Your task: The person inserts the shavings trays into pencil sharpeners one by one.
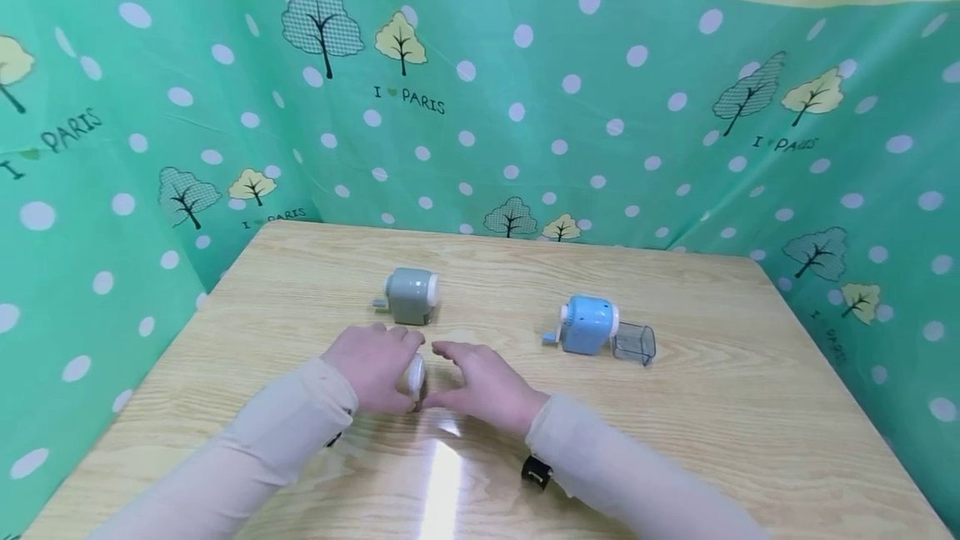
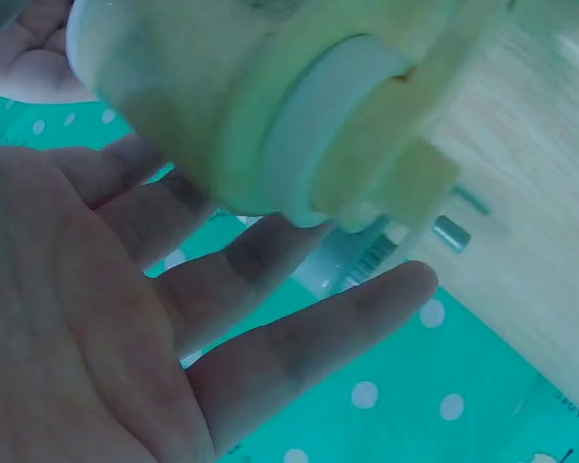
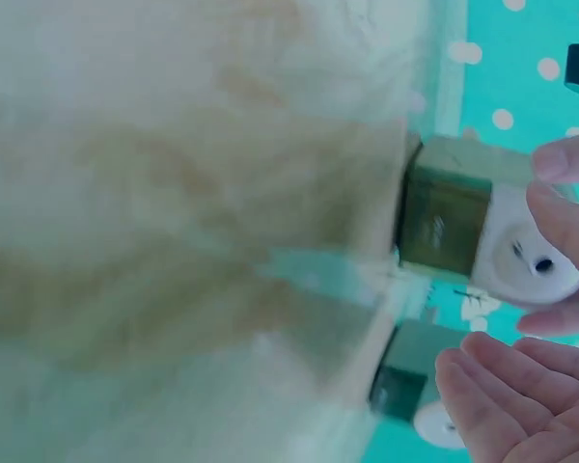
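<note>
A pale yellow-green hand-crank pencil sharpener stands on the table between the two hands; in the head view only its white round front shows. My left hand is around its far side, and in the left wrist view its fingers are spread and fairly straight beside the sharpener. Whether they touch it I cannot tell. My right hand faces the white front from the right, its fingers extended, thumb apart, with nothing held. In the right wrist view the sharpener's dark see-through drawer sits below the white face.
A grey-green sharpener stands just beyond the left hand. Farther right is a blue sharpener with a clear drawer beside its white front. A green dotted curtain hangs around the wooden table.
</note>
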Available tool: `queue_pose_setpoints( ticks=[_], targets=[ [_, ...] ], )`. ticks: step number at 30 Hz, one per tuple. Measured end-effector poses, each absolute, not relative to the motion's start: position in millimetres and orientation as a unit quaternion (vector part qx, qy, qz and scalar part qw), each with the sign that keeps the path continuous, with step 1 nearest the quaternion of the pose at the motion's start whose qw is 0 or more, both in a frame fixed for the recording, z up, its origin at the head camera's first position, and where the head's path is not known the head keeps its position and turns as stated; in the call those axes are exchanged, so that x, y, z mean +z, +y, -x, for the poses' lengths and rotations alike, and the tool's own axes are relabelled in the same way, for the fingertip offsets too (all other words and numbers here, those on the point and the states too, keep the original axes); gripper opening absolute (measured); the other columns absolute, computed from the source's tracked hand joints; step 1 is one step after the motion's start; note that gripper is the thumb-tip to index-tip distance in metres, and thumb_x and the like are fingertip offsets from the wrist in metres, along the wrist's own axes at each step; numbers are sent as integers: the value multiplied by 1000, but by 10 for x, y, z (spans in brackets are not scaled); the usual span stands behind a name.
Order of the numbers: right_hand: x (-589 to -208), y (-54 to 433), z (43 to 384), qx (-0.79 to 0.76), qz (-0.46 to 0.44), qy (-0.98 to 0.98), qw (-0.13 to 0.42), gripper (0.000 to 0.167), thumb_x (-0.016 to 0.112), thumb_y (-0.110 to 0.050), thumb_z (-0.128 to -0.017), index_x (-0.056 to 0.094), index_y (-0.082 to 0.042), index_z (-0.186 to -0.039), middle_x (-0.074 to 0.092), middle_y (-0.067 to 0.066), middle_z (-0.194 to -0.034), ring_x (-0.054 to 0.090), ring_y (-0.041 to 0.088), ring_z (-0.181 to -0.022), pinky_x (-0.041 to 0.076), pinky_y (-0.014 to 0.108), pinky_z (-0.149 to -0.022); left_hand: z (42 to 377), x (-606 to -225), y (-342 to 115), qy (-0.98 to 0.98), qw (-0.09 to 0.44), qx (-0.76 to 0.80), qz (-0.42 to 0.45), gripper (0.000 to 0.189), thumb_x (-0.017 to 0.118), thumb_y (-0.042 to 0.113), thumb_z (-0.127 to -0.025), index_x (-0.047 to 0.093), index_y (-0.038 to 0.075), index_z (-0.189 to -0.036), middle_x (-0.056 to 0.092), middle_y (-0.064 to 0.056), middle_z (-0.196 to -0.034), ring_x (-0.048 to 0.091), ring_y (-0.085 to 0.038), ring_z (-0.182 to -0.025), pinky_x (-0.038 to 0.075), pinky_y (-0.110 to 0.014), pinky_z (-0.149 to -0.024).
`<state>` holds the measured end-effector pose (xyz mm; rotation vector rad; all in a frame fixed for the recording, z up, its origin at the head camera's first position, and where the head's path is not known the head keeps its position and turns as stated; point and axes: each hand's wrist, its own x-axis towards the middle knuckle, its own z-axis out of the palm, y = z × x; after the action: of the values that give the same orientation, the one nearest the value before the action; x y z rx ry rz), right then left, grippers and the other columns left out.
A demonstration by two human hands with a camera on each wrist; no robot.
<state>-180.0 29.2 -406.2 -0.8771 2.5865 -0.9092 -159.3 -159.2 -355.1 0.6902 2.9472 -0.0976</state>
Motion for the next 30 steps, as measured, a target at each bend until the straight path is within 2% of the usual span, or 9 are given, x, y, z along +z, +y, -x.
queue_pose_setpoints(
  ticks=[9, 15, 21, 24, 30],
  targets=[
    [-3836, 512, 1824, -312, 311, 893, 96, 71, 76, -39, -87, 49, -7, -144, 55, 8, -145, 55, 24, -132, 47, 41, -110, 1655, -3404, -1455, 967, 12, -58, -248, 79, 82, 63, -66, 62, 9, -119, 68, -4, -101, 64, -23, -82, 58, -42, -67],
    [-3625, 711, 1829, -321, 299, 896, 66, 69, 77, -37, -86, 51, -8, -143, 56, 7, -145, 53, 26, -133, 46, 44, -111, 1729, -3241, -1257, 956, -10, -65, -286, 79, 74, 70, -71, 63, 10, -122, 69, -3, -108, 64, -23, -87, 58, -38, -63],
    [-3455, 976, 1899, -319, 280, 905, 27, 68, 78, -35, -85, 53, -9, -142, 56, 5, -144, 53, 27, -133, 46, 47, -110, 1864, -3074, -1002, 954, -1, -57, -294, 81, 66, 71, -79, 57, 11, -134, 66, -4, -122, 64, -24, -103, 61, -39, -74],
    [-3397, 1140, 1943, -326, 265, 907, 19, 67, 78, -34, -85, 52, -10, -142, 57, 5, -144, 53, 28, -134, 47, 49, -109, 1941, -3068, -841, 951, -16, -55, -302, 81, 61, 72, -83, 56, 11, -135, 66, -4, -124, 64, -24, -106, 61, -38, -78],
    [-3339, 1530, 2033, -331, 235, 914, -12, 64, 78, -30, -86, 54, -8, -141, 58, 9, -142, 53, 32, -132, 45, 53, -108, 2048, -3204, -499, 948, -39, -57, -311, 82, 53, 74, -86, 55, 11, -138, 64, -5, -130, 64, -23, -112, 62, -38, -78]
  ],
)
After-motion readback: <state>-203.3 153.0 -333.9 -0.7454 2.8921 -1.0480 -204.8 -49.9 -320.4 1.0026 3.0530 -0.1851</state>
